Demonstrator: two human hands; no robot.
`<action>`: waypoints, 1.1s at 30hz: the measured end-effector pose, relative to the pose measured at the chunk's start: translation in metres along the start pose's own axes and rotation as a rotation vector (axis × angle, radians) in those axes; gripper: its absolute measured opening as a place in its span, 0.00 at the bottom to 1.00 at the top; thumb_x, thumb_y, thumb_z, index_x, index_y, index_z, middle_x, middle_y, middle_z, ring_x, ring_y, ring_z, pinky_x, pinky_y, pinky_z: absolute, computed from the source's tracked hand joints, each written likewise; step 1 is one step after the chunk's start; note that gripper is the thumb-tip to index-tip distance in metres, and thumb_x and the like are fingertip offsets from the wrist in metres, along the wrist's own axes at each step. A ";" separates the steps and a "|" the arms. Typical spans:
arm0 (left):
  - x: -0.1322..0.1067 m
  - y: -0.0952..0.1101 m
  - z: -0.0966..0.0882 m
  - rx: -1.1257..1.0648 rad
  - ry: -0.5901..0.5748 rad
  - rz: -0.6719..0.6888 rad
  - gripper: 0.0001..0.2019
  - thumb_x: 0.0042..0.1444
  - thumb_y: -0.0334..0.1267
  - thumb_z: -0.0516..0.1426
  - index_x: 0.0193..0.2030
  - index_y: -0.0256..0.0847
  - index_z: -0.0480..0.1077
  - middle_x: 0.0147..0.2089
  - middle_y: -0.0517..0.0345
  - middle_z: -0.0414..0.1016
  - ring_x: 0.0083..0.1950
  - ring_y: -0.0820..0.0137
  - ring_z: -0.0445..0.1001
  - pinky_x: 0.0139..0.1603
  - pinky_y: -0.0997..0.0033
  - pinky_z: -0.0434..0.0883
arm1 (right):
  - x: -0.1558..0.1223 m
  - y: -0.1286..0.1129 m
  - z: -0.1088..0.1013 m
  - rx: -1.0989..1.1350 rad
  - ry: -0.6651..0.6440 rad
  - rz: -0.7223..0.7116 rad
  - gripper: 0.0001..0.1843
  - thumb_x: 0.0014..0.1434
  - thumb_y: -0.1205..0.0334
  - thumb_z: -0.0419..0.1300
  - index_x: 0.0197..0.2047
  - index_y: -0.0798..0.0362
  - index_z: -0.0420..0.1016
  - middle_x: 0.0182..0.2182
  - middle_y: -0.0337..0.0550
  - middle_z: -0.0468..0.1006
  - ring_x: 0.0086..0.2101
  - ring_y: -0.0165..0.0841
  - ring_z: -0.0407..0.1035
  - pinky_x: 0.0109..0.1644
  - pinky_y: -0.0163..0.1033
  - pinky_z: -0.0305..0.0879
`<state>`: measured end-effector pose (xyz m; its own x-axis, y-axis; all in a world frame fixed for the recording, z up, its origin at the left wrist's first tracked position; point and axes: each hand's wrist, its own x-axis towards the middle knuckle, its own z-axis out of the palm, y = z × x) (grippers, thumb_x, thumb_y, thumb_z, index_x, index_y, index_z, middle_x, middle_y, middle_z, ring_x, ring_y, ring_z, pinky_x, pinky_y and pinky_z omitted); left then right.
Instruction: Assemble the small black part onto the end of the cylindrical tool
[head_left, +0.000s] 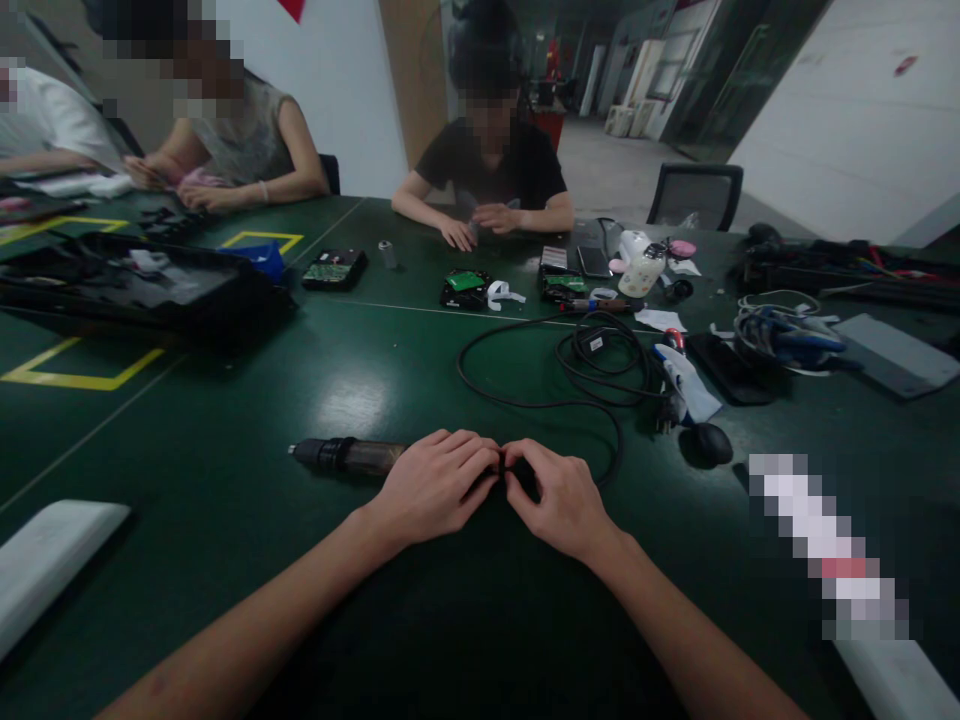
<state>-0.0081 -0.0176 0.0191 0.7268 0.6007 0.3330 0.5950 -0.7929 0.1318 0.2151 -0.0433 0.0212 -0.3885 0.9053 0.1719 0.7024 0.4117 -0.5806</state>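
An electric screwdriver [352,456] lies across the green table in front of me, its bit end pointing left. My left hand [442,480] is closed over its rear part, hiding that end of the body. At the tool's tail, the fingers of my right hand [559,490] pinch a black cable [611,455]. Both hands' fingertips almost meet there, and the joint between cable and tool is mostly covered. From my right hand the cable loops away to a coil on the table, with a small white label [596,345] on it.
A large black tray [150,300] sits at the left. Hard drives [465,288] lie further back, before a person in a dark shirt [491,165]. To the right are a black mouse [706,445], a phone [727,365] and tangled cables [787,335]. White pieces [52,550] flank me.
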 end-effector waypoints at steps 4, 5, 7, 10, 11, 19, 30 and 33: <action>0.000 0.000 0.001 0.018 0.010 -0.021 0.12 0.72 0.43 0.53 0.53 0.40 0.71 0.55 0.51 0.78 0.54 0.62 0.77 0.50 0.60 0.72 | 0.000 0.000 -0.001 0.002 -0.007 -0.001 0.06 0.68 0.62 0.59 0.48 0.45 0.70 0.46 0.39 0.81 0.39 0.36 0.77 0.43 0.38 0.66; 0.000 0.000 0.001 0.009 0.004 -0.006 0.12 0.71 0.43 0.53 0.54 0.40 0.70 0.56 0.52 0.78 0.55 0.62 0.77 0.51 0.60 0.72 | 0.000 0.001 -0.001 -0.001 -0.009 0.002 0.06 0.68 0.62 0.59 0.48 0.45 0.70 0.45 0.39 0.81 0.39 0.36 0.77 0.43 0.39 0.66; 0.000 0.000 0.000 -0.009 -0.011 0.023 0.12 0.71 0.42 0.53 0.55 0.41 0.70 0.57 0.53 0.77 0.56 0.62 0.76 0.52 0.60 0.71 | 0.000 0.001 -0.001 -0.003 -0.016 0.006 0.06 0.69 0.62 0.59 0.48 0.45 0.70 0.45 0.39 0.81 0.39 0.36 0.77 0.43 0.39 0.66; 0.000 0.000 0.001 0.008 -0.002 0.005 0.11 0.72 0.41 0.52 0.54 0.41 0.70 0.55 0.53 0.78 0.55 0.63 0.77 0.51 0.60 0.72 | 0.000 0.001 -0.001 0.007 -0.019 0.001 0.05 0.69 0.62 0.59 0.48 0.46 0.70 0.47 0.40 0.81 0.41 0.37 0.77 0.45 0.39 0.67; 0.000 0.000 0.001 0.020 0.006 -0.008 0.11 0.73 0.42 0.52 0.53 0.40 0.71 0.54 0.52 0.78 0.54 0.63 0.77 0.51 0.60 0.72 | 0.000 0.001 -0.001 0.010 -0.018 0.000 0.06 0.69 0.62 0.59 0.48 0.46 0.70 0.47 0.40 0.81 0.42 0.37 0.77 0.45 0.39 0.67; 0.000 0.000 0.000 -0.010 -0.004 0.018 0.11 0.71 0.41 0.53 0.55 0.41 0.70 0.56 0.53 0.78 0.56 0.62 0.76 0.51 0.60 0.71 | 0.000 0.000 -0.001 -0.004 -0.005 -0.001 0.06 0.68 0.62 0.59 0.48 0.45 0.71 0.45 0.39 0.81 0.39 0.36 0.77 0.42 0.39 0.66; 0.000 0.000 0.000 -0.010 -0.012 0.002 0.10 0.72 0.41 0.53 0.53 0.41 0.70 0.55 0.54 0.78 0.55 0.63 0.77 0.51 0.60 0.71 | 0.000 0.000 -0.002 -0.004 -0.024 0.005 0.06 0.69 0.62 0.59 0.49 0.45 0.70 0.46 0.39 0.81 0.40 0.36 0.76 0.44 0.39 0.66; 0.000 0.001 0.001 0.026 -0.001 -0.041 0.11 0.73 0.43 0.53 0.52 0.40 0.70 0.54 0.53 0.78 0.53 0.62 0.77 0.50 0.60 0.71 | 0.000 0.000 -0.002 0.003 -0.023 0.003 0.05 0.69 0.63 0.59 0.48 0.45 0.70 0.47 0.39 0.81 0.41 0.36 0.77 0.44 0.38 0.66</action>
<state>-0.0075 -0.0179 0.0184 0.7017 0.6329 0.3272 0.6330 -0.7646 0.1214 0.2162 -0.0430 0.0227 -0.3997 0.9040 0.1518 0.7022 0.4084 -0.5832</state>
